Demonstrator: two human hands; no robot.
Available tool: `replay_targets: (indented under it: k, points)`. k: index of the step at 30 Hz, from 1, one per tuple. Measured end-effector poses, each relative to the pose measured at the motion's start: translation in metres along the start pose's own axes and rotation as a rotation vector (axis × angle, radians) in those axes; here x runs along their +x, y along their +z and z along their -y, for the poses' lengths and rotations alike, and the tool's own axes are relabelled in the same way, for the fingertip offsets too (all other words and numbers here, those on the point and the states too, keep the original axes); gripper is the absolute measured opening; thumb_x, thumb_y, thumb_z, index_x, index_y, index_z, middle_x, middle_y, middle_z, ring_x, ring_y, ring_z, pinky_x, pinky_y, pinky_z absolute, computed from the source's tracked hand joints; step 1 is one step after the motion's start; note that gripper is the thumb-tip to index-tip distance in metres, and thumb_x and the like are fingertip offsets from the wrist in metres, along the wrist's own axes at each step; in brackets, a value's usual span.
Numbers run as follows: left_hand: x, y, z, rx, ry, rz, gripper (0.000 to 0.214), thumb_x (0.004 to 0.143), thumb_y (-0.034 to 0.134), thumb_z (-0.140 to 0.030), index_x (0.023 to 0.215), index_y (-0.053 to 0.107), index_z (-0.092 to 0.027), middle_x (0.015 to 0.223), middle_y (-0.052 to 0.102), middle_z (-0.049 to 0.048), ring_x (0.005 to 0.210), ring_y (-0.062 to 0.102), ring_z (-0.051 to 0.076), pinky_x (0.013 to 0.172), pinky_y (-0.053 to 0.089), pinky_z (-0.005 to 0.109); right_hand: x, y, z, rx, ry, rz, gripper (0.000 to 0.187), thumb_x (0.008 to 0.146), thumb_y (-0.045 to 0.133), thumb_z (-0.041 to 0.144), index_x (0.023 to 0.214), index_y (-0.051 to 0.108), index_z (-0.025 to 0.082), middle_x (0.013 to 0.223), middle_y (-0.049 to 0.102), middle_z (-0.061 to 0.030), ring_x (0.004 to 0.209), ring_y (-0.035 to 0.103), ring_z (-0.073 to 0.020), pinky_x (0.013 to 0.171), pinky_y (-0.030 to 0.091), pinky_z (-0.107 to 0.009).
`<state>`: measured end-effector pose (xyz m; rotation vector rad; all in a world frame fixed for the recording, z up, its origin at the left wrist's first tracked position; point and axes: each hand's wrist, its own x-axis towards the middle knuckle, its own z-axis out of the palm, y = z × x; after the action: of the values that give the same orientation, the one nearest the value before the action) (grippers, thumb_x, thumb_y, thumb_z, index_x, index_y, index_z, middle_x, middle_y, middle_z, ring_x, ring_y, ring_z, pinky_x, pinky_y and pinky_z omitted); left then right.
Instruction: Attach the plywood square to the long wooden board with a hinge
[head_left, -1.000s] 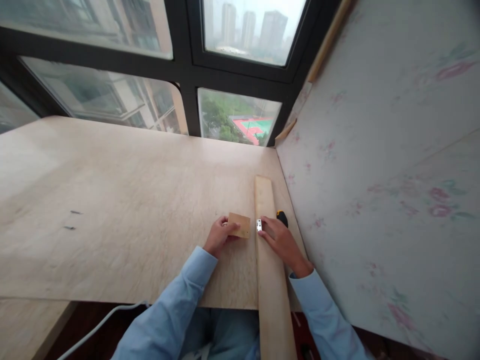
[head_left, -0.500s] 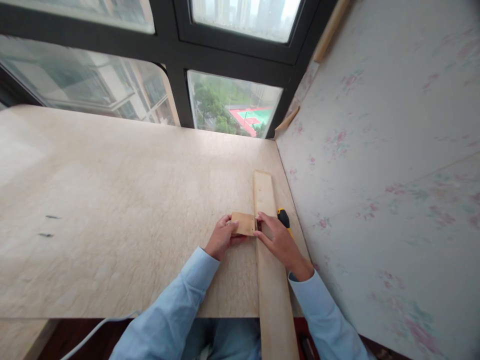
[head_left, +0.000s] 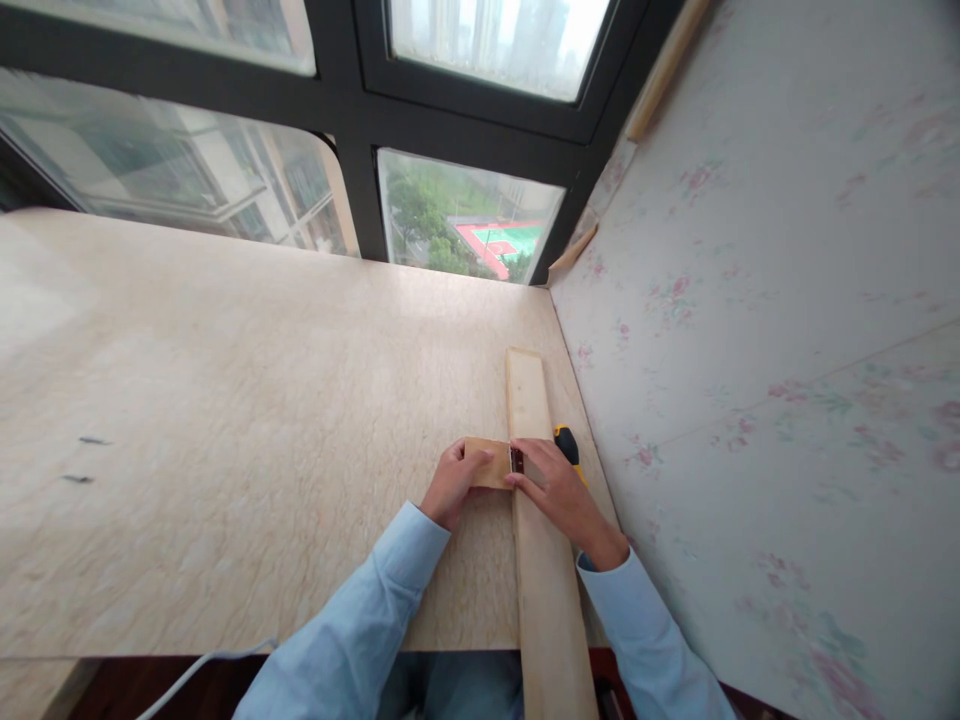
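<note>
Both of your hands meet at the right side of the pale wooden tabletop [head_left: 225, 400]. Your left hand [head_left: 450, 485] is curled around the small wooden block [head_left: 487, 462], thumb on top, fingers closed on its near edge. It holds the block flat on the table with its right end butted against the long wooden strip [head_left: 541, 580]. That strip runs from the near edge toward the window [head_left: 465, 215]. Your right hand [head_left: 559, 492] lies across the strip, fingers loosely extended, tips on a small dark metal piece [head_left: 516, 459] at the joint; you cannot tell whether it pinches it. Just beyond your right hand a yellow-and-black tool handle [head_left: 567, 441] lies between the strip and the flowered wall panel [head_left: 750, 350], which hems the work in on the right. Near left, a white cable [head_left: 202, 665] hangs below the table edge.
</note>
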<state>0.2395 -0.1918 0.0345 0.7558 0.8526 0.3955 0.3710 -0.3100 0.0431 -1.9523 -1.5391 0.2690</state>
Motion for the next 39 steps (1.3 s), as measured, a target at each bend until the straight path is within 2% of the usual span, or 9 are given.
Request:
replay_targets:
  k: [4,9,15,19,23,29,33,39]
  points:
    - [0.0,0.003,-0.002,-0.002,-0.029,-0.013,0.02,0.067,0.069,-0.016,0.086,0.063,-0.014,0.081,0.069,0.0059,0.068,0.064,0.017,0.055,0.052,0.024,-0.002,0.002,-0.002,0.02,-0.003,-0.02,0.044,0.09,0.064,0.035,0.132,0.056,0.023,0.125,0.066,-0.0119,0.118,0.059,-0.0287,0.104,0.048,-0.051]
    - [0.0,0.004,0.001,-0.013,0.008,-0.007,0.023,0.067,0.067,-0.013,0.09,0.063,-0.013,0.085,0.071,0.0075,0.071,0.067,0.018,0.059,0.054,0.026,-0.006,0.003,-0.005,0.048,-0.011,-0.034,0.041,0.091,0.062,0.036,0.13,0.057,0.022,0.125,0.065,-0.0125,0.119,0.06,-0.0283,0.104,0.049,-0.051]
    - [0.005,0.004,0.006,0.028,0.075,-0.019,0.026,0.063,0.073,-0.015,0.088,0.064,-0.012,0.084,0.071,0.008,0.072,0.066,0.017,0.06,0.053,0.025,-0.008,0.005,-0.007,0.05,-0.015,-0.046,0.041,0.091,0.061,0.032,0.131,0.057,0.024,0.125,0.066,-0.0113,0.118,0.06,-0.0277,0.103,0.05,-0.051]
    - [0.005,0.005,0.005,0.0,0.052,-0.006,0.029,0.061,0.075,-0.018,0.088,0.063,-0.013,0.082,0.07,0.0072,0.069,0.066,0.018,0.058,0.053,0.026,-0.009,0.007,-0.009,0.059,-0.031,-0.066,0.039,0.091,0.061,0.028,0.13,0.059,0.026,0.125,0.066,-0.0111,0.119,0.06,-0.0272,0.104,0.05,-0.051]
    - [0.003,0.007,0.004,-0.037,0.0,-0.002,0.028,0.063,0.073,-0.019,0.088,0.062,-0.014,0.081,0.07,0.0067,0.068,0.066,0.018,0.056,0.053,0.027,-0.01,0.008,-0.011,0.086,-0.054,-0.08,0.035,0.092,0.059,0.025,0.126,0.064,0.028,0.125,0.065,-0.0103,0.119,0.06,-0.0265,0.104,0.05,-0.05]
    - [0.004,0.007,0.007,-0.072,0.013,-0.013,0.03,0.061,0.071,-0.016,0.089,0.062,-0.014,0.08,0.07,0.006,0.066,0.066,0.018,0.054,0.053,0.027,-0.01,0.006,-0.012,0.053,-0.1,-0.058,0.028,0.091,0.059,0.022,0.114,0.072,0.027,0.126,0.064,-0.0119,0.117,0.06,-0.0279,0.101,0.052,-0.051]
    - [0.003,0.007,0.008,-0.078,0.042,0.011,0.033,0.057,0.074,-0.014,0.089,0.064,-0.013,0.082,0.071,0.0068,0.069,0.067,0.017,0.06,0.054,0.026,-0.01,0.005,-0.01,0.048,-0.105,-0.051,0.028,0.09,0.06,0.021,0.113,0.073,0.029,0.125,0.064,-0.011,0.117,0.06,-0.0272,0.1,0.052,-0.05]
    - [0.001,0.01,0.013,-0.058,0.077,-0.048,0.038,0.054,0.08,-0.015,0.09,0.065,-0.013,0.084,0.073,0.007,0.071,0.069,0.019,0.064,0.055,0.028,-0.011,0.006,-0.01,0.062,-0.098,-0.073,0.028,0.091,0.059,0.023,0.115,0.072,0.029,0.124,0.065,-0.0106,0.116,0.061,-0.0273,0.099,0.052,-0.05]
